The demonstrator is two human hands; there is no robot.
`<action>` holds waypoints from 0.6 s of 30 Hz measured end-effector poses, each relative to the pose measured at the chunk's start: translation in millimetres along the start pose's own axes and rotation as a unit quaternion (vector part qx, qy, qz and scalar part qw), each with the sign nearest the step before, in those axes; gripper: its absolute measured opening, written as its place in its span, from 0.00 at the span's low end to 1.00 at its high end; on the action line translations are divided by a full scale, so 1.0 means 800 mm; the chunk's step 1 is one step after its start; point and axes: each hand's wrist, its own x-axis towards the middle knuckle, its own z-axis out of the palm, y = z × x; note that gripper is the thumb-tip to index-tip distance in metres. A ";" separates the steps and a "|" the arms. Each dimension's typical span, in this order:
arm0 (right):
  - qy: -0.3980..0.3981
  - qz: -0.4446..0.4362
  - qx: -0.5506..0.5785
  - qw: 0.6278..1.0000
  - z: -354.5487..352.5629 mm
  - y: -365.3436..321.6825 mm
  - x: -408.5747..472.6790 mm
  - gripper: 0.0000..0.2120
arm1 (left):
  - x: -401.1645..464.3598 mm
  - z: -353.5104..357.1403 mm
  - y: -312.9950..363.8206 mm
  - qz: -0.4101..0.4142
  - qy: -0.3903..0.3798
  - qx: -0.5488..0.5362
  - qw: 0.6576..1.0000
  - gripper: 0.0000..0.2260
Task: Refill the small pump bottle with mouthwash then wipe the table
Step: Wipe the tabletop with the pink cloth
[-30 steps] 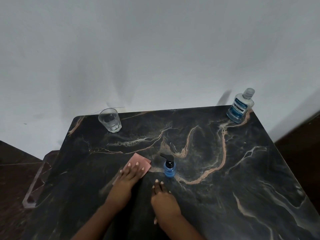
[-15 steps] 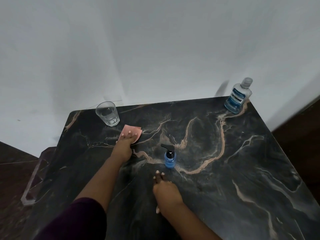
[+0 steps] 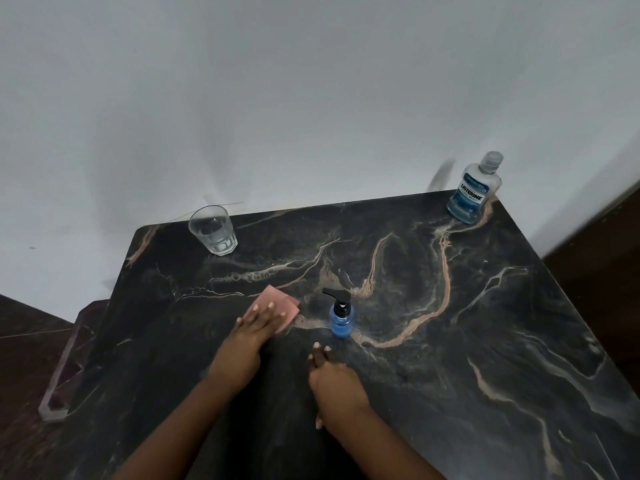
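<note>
Wiping stage: left hand presses pink cloth flat w/ straight fingers, right hand lies open, empty, near pump bottle at table centre; risk: a rightward wipe could topple the bottle, spilling mouthwash.

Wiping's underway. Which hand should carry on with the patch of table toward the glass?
Left, most likely. The left hand already presses flat on the pink cloth, on the side of the table where the glass stands. The right hand rests bare on the marble near the pump bottle, holding nothing.
</note>
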 end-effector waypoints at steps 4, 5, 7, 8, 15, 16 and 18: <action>0.022 0.000 0.016 1.000 0.003 0.000 0.001 0.40 | 0.073 -0.041 -0.013 -0.023 0.000 0.000 1.000 0.39; 0.025 0.000 0.020 0.999 0.004 0.001 0.002 0.40 | 0.094 -0.051 -0.016 -0.032 -0.008 0.007 0.999 0.39; 0.026 0.000 0.028 0.999 0.006 0.002 0.003 0.43 | 0.133 -0.067 -0.020 -0.049 -0.033 0.026 0.998 0.39; 0.023 -0.002 0.030 0.999 0.007 0.003 0.003 0.46 | 0.149 -0.074 -0.022 -0.053 -0.046 0.039 0.997 0.38; 0.016 -0.004 0.025 1.000 0.009 0.005 0.005 0.54 | 0.154 -0.074 -0.015 -0.039 -0.066 0.068 0.995 0.37; 0.016 -0.003 0.023 1.000 0.007 0.006 0.004 0.54 | 0.138 -0.066 -0.011 -0.027 -0.058 0.053 0.997 0.39; 0.011 -0.002 0.024 1.000 0.005 0.005 0.003 0.54 | 0.099 -0.044 0.001 0.000 -0.035 0.021 0.999 0.40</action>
